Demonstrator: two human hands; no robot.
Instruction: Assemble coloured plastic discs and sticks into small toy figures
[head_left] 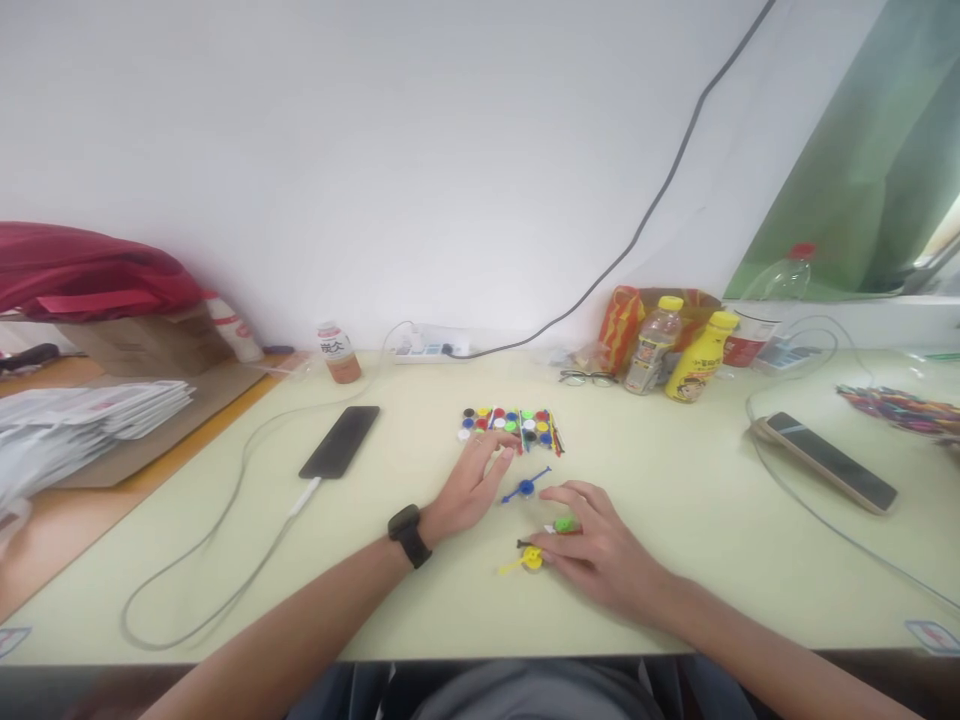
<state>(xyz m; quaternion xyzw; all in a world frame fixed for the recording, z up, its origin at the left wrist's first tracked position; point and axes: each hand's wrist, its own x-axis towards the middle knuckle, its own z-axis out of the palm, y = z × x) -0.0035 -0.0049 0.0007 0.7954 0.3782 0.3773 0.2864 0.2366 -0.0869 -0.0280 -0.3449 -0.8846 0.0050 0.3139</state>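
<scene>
My left hand (474, 482), a black watch on its wrist, reaches over the near edge of a block of coloured discs (511, 416). Its fingers are stretched out, thumb apart, and hide some discs. Thin coloured arrow-shaped sticks (556, 434) lie across that block. Between my hands a blue spinner (526, 487), a disc with an arrow through it, lies on the table. My right hand (600, 550) has thumb and forefinger closed at the right edge of a yellow spinner (532, 558); another finger is raised. A green disc (566, 524) is partly hidden under that hand.
A charging phone (340, 442) and its cable lie left; a second phone (831, 462) lies right. Drink bottles (701, 358), glasses (587, 378) and a power strip (431, 346) stand along the wall. Colourful sticks (900, 412) are heaped at far right.
</scene>
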